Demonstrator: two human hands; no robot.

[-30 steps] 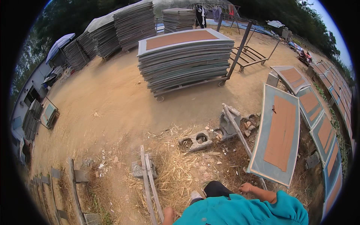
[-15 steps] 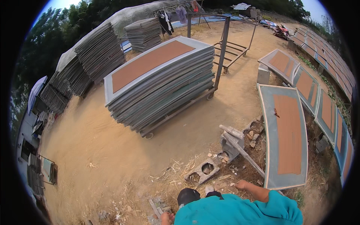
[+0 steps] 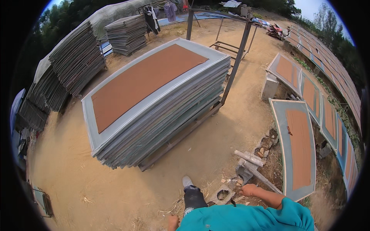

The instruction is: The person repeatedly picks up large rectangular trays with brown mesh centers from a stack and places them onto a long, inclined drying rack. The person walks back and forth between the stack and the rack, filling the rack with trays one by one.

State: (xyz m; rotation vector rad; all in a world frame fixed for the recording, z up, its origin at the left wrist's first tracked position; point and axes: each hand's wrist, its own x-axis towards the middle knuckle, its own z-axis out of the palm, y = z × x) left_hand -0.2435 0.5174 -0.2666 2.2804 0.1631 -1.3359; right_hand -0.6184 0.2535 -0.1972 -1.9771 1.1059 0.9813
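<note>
Screen stack point(image 3: 173, 117) ahead of left grip point(image 3: 173, 221) and right grip point(image 3: 249, 189)
Cannot tell whether either is open; the stack looks nearer than before.

The lower edge cuts into the left hand point(image 3: 173, 222); beyond the right hand point(image 3: 248, 189), a dark object point(image 3: 290, 131) is too small to identify.

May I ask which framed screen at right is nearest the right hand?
The screen bearing a dark object on its brown sheet; the other screens lie beyond it.
</note>
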